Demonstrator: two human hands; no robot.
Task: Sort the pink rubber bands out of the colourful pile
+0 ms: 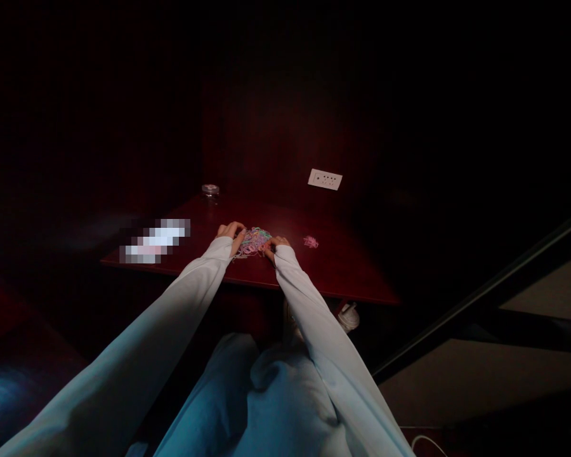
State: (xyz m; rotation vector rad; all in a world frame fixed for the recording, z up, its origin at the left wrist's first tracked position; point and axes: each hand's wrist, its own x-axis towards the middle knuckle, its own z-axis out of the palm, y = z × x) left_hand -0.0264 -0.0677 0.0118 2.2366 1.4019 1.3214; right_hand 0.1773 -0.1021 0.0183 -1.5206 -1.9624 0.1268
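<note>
A heap of thin loops in pink, purple and green, which look like rubber bands (254, 241), lies on the dark red table (356, 276). My left hand (230, 235) rests at the heap's left edge, its fingers arched over the loops and the thumb apart from them. At the right edge, my right hand (278, 245) has its fingers bent down against the loops. Its fingertips are close together and small in view, so what they hold is hidden. To the right of this hand sits a smaller bunch of pink bands (311, 242).
A clear lidded jar (210, 193) stands at the table's back left. A bright pixelated patch (157, 241) covers something at the left. A white socket plate (325, 179) is on the back wall. Below the table's front edge a pale round object (348, 317) shows.
</note>
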